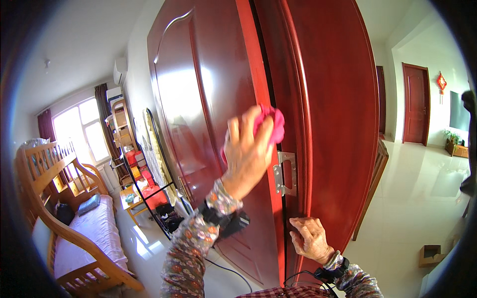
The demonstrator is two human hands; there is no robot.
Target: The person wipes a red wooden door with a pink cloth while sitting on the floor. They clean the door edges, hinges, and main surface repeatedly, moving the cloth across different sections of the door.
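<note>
My left hand (248, 152) is raised and holds a bright pink cloth (274, 124) against the edge of a dark red panelled door (220, 93). Just below the cloth, a silver metal hinge (286, 173) joins the door edge to the red door frame (331, 111). Lower down, my right hand (311, 238) is at the frame's moulding, its fingers curled and nothing seen in them. Whether its fingertips touch the wood, I cannot tell. Window light glares on the door's glossy face.
On the left stands a wooden bunk bed (85, 238) with a pink sheet. A black metal rack (160, 208) and a small wooden table (130, 203) are near the door. Tiled floor (395, 193) and a cardboard box (430, 256) lie on the right. A black cable (233, 273) hangs below.
</note>
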